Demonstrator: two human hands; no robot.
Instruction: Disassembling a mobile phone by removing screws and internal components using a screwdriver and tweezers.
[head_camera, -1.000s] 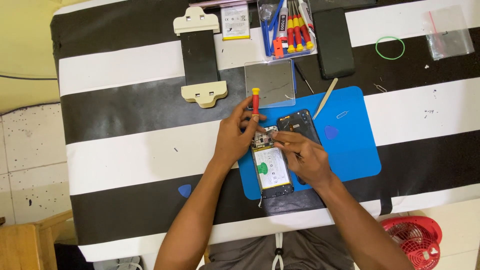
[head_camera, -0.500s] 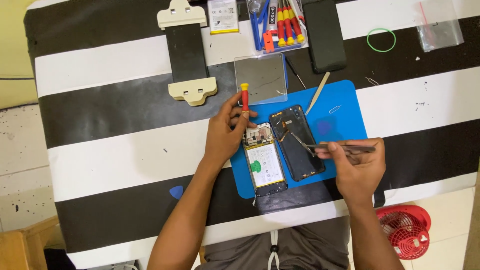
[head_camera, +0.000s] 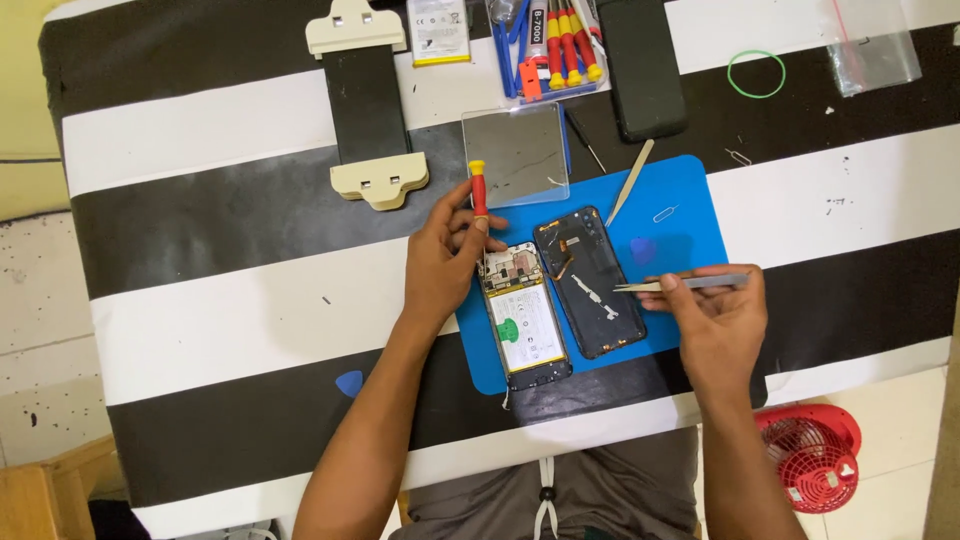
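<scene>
Nearest the viewer, a red fan (head_camera: 812, 452) sits on the floor by the right forearm, beside the edge of the black-and-white striped worktop (head_camera: 220, 300), where a small blue pick (head_camera: 349, 383) lies on a black stripe. On the worktop a blue mat (head_camera: 690, 225) carries an opened phone (head_camera: 524, 315) with its green-and-white insides showing and, just to its right, the dark back cover (head_camera: 590, 285), inner side up. The right hand (head_camera: 718, 325) rests at the mat's right edge, its fingers pinched shut on metal tweezers (head_camera: 680, 284) whose tip reaches over the back cover's right edge. The left hand (head_camera: 445, 262) lies against the top left corner of the opened phone, fingers curled closed round a red screwdriver (head_camera: 479, 190) with a yellow cap, standing nearly upright by the phone's top end. Beyond, a cream spudger (head_camera: 630, 181) lies slanted on the mat's upper edge, beside a square grey plate (head_camera: 517, 153). To the left lies a black strap with cream clamps (head_camera: 366, 110). Farthest off are a tool set (head_camera: 560, 45) of red-and-yellow drivers, a dark phone (head_camera: 642, 68), a green rubber band (head_camera: 756, 74) and a clear bag (head_camera: 875, 48).
</scene>
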